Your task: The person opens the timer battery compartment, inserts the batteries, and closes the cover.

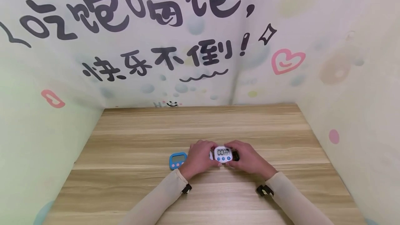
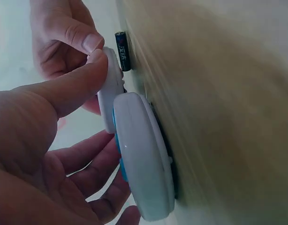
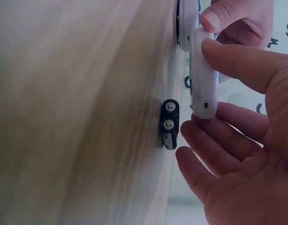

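Observation:
Both hands hold a white digital timer (image 1: 223, 154) just above the table, its screen showing zeros and its blue buttons facing up. The left hand (image 1: 200, 157) pinches its left edge between thumb and fingers, and the right hand (image 1: 247, 157) pinches the right edge. Under the left hand, a second white timer (image 2: 144, 161) lies on the table, mostly hidden in the head view. Black batteries (image 3: 169, 117) lie side by side close to the right hand's fingers. Left of the left hand is a blue timer (image 1: 178, 157) with pink buttons and a blank screen.
The wood-grain table (image 1: 200, 124) is enclosed by a back wall (image 1: 140, 93) with black lettering and a side wall at left and right. A dark wrist strap (image 1: 265, 190) sits at the right cuff, and another (image 1: 186, 189) at the left.

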Available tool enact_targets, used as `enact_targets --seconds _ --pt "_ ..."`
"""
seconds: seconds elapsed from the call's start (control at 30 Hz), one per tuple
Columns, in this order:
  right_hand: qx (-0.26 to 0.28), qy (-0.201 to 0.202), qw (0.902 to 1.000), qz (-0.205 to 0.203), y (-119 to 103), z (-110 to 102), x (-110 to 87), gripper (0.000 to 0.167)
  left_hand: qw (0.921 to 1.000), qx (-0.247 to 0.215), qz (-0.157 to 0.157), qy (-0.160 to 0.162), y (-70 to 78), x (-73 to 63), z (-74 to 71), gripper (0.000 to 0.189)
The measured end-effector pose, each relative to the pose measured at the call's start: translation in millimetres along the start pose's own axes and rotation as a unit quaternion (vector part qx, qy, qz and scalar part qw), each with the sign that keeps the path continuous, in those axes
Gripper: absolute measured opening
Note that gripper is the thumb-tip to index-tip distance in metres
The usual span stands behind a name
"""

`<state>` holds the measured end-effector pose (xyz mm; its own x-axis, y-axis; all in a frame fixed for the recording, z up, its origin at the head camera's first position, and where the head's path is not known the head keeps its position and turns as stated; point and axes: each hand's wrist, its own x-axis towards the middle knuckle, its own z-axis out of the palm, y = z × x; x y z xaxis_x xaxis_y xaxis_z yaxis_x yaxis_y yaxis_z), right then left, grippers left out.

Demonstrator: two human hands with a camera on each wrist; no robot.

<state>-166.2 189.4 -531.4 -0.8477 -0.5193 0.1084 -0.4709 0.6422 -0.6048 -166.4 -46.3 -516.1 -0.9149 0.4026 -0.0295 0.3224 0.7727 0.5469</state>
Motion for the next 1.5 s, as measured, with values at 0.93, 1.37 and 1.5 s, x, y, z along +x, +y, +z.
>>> enact_targets --seconds 0.93,1.37,1.5 --pt "-0.025 -0.016 0.9994 0.016 -14.0 -1.6 9.8 0.059 0.9993 -0.029 0.005 -0.023 -18.3 -6.6 -17.2 0.074" --pt "-0.009 -0.028 0.9993 -0.021 -36.1 12.4 32.2 0.059 0.9999 0.011 0.003 0.007 -41.0 -33.8 -28.4 0.073" --pt "-0.019 -0.050 0.9984 -0.018 -41.5 18.2 37.7 0.060 0.9998 0.017 -0.003 0.005 -43.1 -37.1 -26.4 0.072"
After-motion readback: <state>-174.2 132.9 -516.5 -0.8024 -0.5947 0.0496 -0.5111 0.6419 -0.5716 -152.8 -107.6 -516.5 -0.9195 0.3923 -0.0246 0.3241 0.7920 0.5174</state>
